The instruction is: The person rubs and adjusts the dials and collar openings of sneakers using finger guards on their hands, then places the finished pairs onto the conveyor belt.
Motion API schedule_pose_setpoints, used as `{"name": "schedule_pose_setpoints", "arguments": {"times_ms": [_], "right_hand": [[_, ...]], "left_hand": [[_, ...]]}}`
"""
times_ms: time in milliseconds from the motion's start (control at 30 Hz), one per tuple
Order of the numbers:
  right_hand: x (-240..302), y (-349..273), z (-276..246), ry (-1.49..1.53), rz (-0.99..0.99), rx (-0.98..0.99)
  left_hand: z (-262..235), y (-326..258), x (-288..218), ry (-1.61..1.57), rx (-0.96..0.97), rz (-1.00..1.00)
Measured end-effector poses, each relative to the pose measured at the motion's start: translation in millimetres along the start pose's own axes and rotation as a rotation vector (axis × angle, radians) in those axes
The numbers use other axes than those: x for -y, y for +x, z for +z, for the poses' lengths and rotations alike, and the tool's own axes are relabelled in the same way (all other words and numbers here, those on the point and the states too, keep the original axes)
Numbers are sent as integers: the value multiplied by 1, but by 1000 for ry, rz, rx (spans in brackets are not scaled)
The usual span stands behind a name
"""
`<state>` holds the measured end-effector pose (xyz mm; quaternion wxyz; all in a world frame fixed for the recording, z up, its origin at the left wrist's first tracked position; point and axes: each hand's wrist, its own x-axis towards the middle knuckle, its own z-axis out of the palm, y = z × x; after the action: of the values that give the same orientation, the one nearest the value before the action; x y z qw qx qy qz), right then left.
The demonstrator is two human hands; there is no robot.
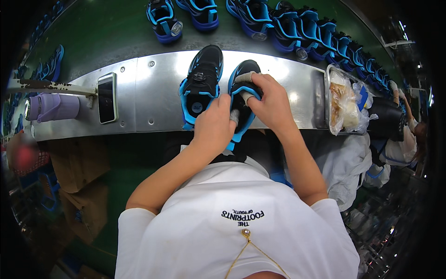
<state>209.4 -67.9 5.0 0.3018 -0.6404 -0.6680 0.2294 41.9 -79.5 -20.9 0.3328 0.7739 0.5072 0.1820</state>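
Two black sneakers with bright blue collar trim are side by side at the metal bench edge, toes away from me. My left hand [214, 122] is closed on the inner collar edge of the right-hand sneaker [242, 69], with a covered fingertip inside its opening. My right hand [271, 98] curls over the tongue and far side of that sneaker, its fingers wrapped in pale cloth covers. The heel of this sneaker hangs toward my lap. Just left of my left hand stands the other sneaker [204, 69], upright, a round pale sticker on its insole.
The metal bench [162, 93] carries a phone [107, 98] and a lilac bottle [55, 107] at left. At right sits a metal tray [329, 100] of plastic bags. Beyond, many matching sneakers [309, 32] line the green belt [116, 28]. Another person [402, 146] works at far right.
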Motion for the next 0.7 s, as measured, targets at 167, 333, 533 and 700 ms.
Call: {"name": "schedule_pose_setpoints", "arguments": {"times_ms": [167,333,533,700], "right_hand": [[10,-10,-1,60,78,-83],[6,-27,3,-1,-15,-98],[11,-22,-2,-115,7,-33],[-5,-48,-12,-257,-155,42]], "left_hand": [[25,8,3,-181,-164,19],[32,11,8,-296,-164,-106],[47,19,12,-232,-381,13],[32,29,16,-438,-285,-56]]}}
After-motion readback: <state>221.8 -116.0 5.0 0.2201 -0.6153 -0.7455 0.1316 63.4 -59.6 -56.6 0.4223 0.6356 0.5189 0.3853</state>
